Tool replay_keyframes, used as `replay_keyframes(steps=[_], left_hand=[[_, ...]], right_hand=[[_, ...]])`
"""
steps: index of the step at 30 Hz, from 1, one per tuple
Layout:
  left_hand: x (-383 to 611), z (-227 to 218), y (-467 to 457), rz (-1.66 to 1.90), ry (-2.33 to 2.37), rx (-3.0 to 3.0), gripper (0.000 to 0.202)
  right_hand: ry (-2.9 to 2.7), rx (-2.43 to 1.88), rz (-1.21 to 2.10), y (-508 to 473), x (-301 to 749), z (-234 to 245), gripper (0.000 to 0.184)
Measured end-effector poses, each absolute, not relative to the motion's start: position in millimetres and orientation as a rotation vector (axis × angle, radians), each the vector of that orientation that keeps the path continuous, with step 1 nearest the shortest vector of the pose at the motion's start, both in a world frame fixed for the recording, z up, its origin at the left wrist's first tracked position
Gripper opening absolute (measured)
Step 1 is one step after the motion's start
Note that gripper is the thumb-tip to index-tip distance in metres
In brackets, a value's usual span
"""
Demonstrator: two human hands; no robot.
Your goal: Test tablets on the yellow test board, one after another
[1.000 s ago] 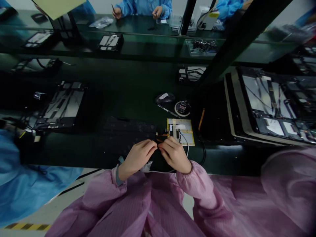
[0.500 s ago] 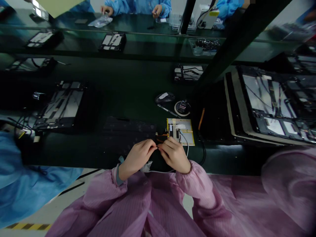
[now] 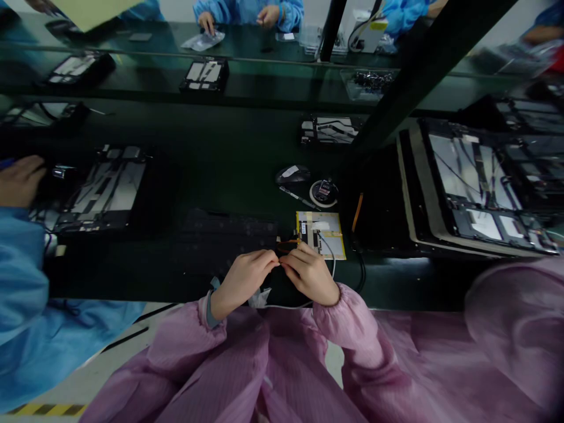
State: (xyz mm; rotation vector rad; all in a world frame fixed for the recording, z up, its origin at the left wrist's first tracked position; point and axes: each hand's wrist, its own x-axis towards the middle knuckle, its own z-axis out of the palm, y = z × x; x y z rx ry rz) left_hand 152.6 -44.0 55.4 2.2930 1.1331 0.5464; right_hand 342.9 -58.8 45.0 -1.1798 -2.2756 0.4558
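Observation:
My left hand (image 3: 247,276) and my right hand (image 3: 311,271) meet above the near edge of the dark workbench, fingertips pinched close together. Whatever sits between the fingers is too small and dark to name. An orange flat cable (image 3: 288,242) runs just beyond the fingertips. It reaches a yellow-edged flat battery-like pack (image 3: 332,238) with a circuit board and a white cable (image 3: 326,245), partly behind my right hand. Left of the pack lies a flat black panel (image 3: 224,235), dim against the bench, close to my left hand.
Behind the pack are a mouse (image 3: 293,174), a pen (image 3: 297,195) and a round white-rimmed coil (image 3: 324,192). Stacked open device housings (image 3: 462,176) stand right, another housing (image 3: 110,188) left. A slanted dark post (image 3: 409,88) crosses the right side. Co-workers in blue sleeves (image 3: 22,252) are nearby.
A co-worker's hand has come in at the left by the housing. Across the bench, another person's hand and a plastic bag have shifted right. My hands keep nearly the same pose.

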Motion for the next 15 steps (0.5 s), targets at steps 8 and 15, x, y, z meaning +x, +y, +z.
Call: replay_keyframes(steps=[8, 15], left_hand=[[150.9, 54.3, -44.5, 0.618, 1.145, 2.227, 0.016], [151.3, 53.1, -44.2, 0.638, 1.132, 2.146, 0.018]], right_hand=[[-2.282, -1.187, 0.448, -59.0, 340.7, 47.5, 0.023], [-2.243, -1.198, 0.474, -58.9, 339.0, 47.8, 0.019]])
